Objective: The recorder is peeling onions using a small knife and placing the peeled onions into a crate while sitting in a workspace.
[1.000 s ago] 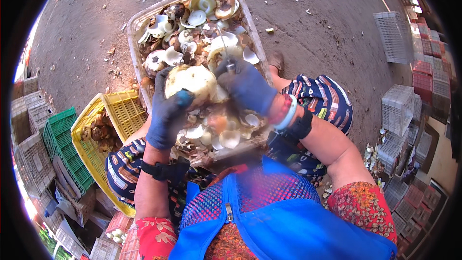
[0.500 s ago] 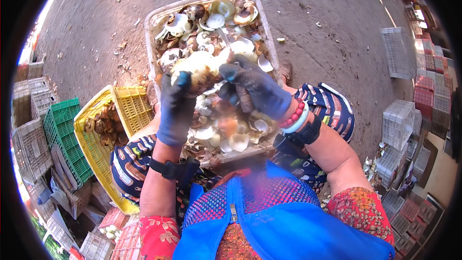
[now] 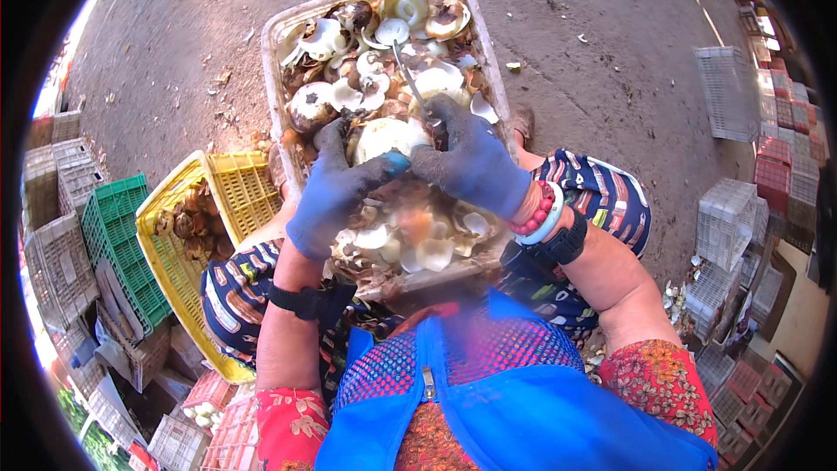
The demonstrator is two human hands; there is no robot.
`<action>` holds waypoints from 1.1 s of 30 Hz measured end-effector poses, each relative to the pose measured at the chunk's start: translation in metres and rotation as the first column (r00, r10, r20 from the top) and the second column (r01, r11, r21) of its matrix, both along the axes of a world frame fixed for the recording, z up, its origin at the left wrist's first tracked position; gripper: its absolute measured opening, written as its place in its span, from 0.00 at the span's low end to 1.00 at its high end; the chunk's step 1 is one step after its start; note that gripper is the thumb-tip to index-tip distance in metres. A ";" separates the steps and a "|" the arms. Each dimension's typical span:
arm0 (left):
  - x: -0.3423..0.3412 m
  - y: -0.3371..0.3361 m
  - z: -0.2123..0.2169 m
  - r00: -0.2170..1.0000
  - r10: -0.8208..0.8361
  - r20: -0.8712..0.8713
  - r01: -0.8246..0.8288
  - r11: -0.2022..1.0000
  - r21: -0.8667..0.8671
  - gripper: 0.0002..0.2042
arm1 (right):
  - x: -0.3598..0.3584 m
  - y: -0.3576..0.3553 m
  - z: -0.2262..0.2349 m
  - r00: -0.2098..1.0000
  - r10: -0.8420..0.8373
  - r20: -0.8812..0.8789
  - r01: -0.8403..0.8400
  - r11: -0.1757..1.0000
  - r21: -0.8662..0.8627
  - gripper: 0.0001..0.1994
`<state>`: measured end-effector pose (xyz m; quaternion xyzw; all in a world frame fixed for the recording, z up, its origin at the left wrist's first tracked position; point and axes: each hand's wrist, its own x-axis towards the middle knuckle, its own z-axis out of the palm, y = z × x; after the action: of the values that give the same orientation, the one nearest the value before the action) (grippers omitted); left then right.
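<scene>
While the gloved left hand (image 3: 338, 179) is cupping a pale onion (image 3: 386, 137) over the rimmed tub (image 3: 491, 58), apparently for steadiness, the gloved right hand (image 3: 466, 157) is gripping a thin-bladed knife (image 3: 407, 75); onion peelings (image 3: 433, 255) are lying beneath, presumably for easy catching.

The ground (image 3: 602, 44) is bare, brownish-grey and earthy, strewn with small pale scraps (image 3: 513, 66). A thin, light-coloured strip (image 3: 702, 10) runs across it at the upper right. Daylight falls over the place; a warmer, brighter patch lies on the ground left of centre, and white glare burns along the left rim. Plastic crates crowd both sides: greyish ones (image 3: 63, 270) on the left beside a green crate (image 3: 126, 240), whitish ones (image 3: 726, 218) on the right near red ones (image 3: 773, 170). A tan surface (image 3: 800, 296) shows at far right, some greenery (image 3: 91, 441) at lower left.
</scene>
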<state>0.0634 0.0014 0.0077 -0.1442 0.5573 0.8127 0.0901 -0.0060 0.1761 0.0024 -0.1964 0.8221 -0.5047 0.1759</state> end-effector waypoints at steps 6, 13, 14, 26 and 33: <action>0.007 -0.011 -0.023 0.847 -0.370 -0.382 -0.039 0.674 -0.738 0.27 | -0.012 0.003 0.022 0.705 0.138 0.696 0.240 0.876 -0.417 0.09; 0.019 -0.009 -0.011 0.995 -0.019 -0.103 0.069 0.860 0.505 0.34 | -0.010 0.010 0.028 0.492 0.405 0.770 0.473 0.618 -0.628 0.04; 0.018 -0.009 -0.011 0.997 -0.030 0.069 -0.042 0.536 0.843 0.36 | -0.012 0.016 0.025 0.490 0.412 0.768 0.471 0.616 -0.631 0.04; 0.006 -0.020 0.007 0.973 0.160 0.169 -0.227 0.498 0.837 0.48 | -0.025 0.036 0.024 0.675 0.210 0.707 -0.148 0.978 -0.149 0.22; 0.006 -0.020 -0.004 0.981 0.120 0.154 -0.192 0.457 0.869 0.43 | -0.016 0.023 0.052 0.801 0.262 0.538 -0.127 0.953 -0.275 0.23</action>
<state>0.0697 -0.0189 0.0040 -0.1564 0.0418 0.9821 0.0959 -0.0215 0.1987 0.0541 -0.1394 0.6447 -0.6091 0.4403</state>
